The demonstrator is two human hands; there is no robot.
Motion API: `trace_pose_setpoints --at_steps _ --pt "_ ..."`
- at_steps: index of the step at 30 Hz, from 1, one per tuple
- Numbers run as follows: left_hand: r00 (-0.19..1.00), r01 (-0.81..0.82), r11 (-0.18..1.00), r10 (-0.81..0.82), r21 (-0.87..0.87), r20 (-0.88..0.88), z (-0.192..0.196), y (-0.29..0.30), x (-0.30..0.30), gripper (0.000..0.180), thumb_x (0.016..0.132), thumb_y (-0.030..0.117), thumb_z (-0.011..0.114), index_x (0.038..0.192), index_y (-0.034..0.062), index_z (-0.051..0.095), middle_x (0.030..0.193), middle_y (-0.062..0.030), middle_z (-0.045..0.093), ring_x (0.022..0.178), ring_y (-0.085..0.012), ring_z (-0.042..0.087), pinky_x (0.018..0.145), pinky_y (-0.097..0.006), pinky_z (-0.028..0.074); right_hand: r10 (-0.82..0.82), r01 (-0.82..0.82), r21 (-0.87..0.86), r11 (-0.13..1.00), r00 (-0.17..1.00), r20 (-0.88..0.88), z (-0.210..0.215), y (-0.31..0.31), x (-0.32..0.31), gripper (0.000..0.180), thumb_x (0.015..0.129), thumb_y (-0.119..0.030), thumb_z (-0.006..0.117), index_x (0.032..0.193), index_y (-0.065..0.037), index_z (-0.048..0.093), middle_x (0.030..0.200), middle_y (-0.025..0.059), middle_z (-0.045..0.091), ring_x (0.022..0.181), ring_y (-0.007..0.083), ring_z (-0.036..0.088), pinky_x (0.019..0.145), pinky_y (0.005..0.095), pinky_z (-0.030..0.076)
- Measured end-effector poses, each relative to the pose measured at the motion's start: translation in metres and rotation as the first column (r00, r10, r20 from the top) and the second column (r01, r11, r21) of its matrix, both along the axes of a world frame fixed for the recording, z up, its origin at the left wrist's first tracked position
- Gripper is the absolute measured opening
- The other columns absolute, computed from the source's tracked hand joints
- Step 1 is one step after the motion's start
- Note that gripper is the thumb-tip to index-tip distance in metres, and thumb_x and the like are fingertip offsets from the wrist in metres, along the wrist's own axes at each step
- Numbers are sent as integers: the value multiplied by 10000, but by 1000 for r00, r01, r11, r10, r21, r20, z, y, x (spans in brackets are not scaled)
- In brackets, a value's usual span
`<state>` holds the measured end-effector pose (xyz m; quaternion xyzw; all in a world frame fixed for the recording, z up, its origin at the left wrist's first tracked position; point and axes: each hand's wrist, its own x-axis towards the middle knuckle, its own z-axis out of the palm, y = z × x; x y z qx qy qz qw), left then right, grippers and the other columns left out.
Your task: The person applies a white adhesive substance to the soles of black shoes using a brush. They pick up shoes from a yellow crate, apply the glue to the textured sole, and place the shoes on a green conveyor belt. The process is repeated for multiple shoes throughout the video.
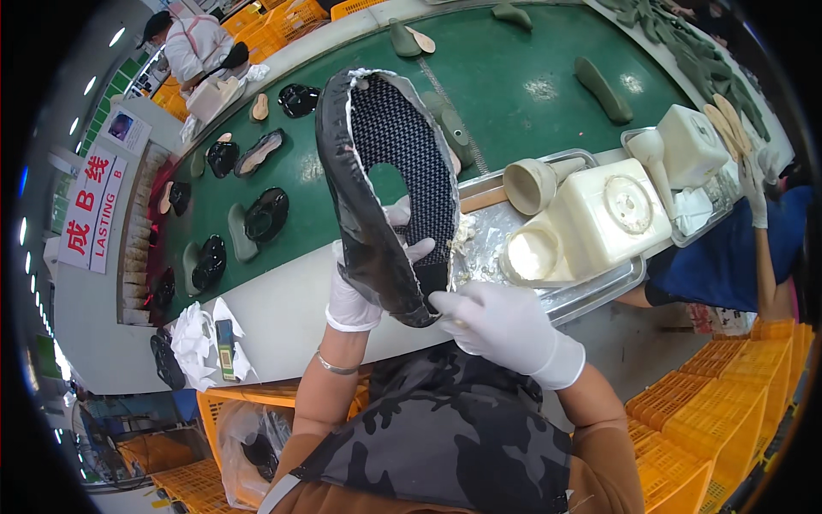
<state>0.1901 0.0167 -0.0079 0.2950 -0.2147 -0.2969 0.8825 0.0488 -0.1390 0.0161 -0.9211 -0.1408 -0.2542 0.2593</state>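
Left hand (358, 287) clamps the black shoe upper (385, 193) aloft over the conveyor's near edge, right hand (497, 324) pinching its heel at five o'clock — mid-gluing, I'd judge; next needs a steady hold.

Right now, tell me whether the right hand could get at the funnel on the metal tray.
Probably yes. The right hand pinches the shoe upper beside the tray; the funnel lies uncovered just beyond, though the hand would have to let go first.

Black shoe upper (381, 188) with dotted lining, green conveyor belt (514, 77), yellow crates (685, 428)
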Motion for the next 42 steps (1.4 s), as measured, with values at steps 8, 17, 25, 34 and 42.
trace_pose_setpoints --at_steps 8,17,25,34,42 --pt "940 1 998 -24 66 341 -11 7 -11 803 776 449 627 1346 13 268 1261 -177 441 1028 -247 552 952 -460 417 -10 -202 663 721 954 301 55 -31 -19 238 681 -30 677 908 -29 603 788 110 583 658 270 570 598 280 452" --pt "773 -349 877 70 331 630 -38 19 -17 475 870 206 550 1262 32 345 1209 -124 443 1086 -213 446 930 -341 371 52 -113 338 934 981 186 34 -21 -4 272 654 -109 728 863 -73 559 786 60 606 633 239 590 525 293 456" --pt "647 -573 692 55 438 761 19 22 -35 154 884 141 496 933 35 597 899 -92 580 806 -178 522 762 -304 391 35 -188 661 727 971 237 22 -16 -7 277 676 -119 738 877 -77 552 729 59 582 621 233 586 531 298 457" --pt "625 -122 946 -161 299 764 50 43 -14 195 843 197 579 938 29 605 959 -178 600 933 -301 537 886 -468 316 194 -137 767 627 981 16 14 6 -8 259 713 -167 731 883 -90 551 719 43 577 598 227 581 546 286 463" --pt "467 82 934 -345 348 815 54 37 21 249 809 236 646 940 27 611 1015 -242 614 1062 -404 527 983 -593 254 257 -299 952 -62 917 304 20 4 -20 302 801 37 607 1050 14 438 962 157 580 904 195 579 804 339 473"
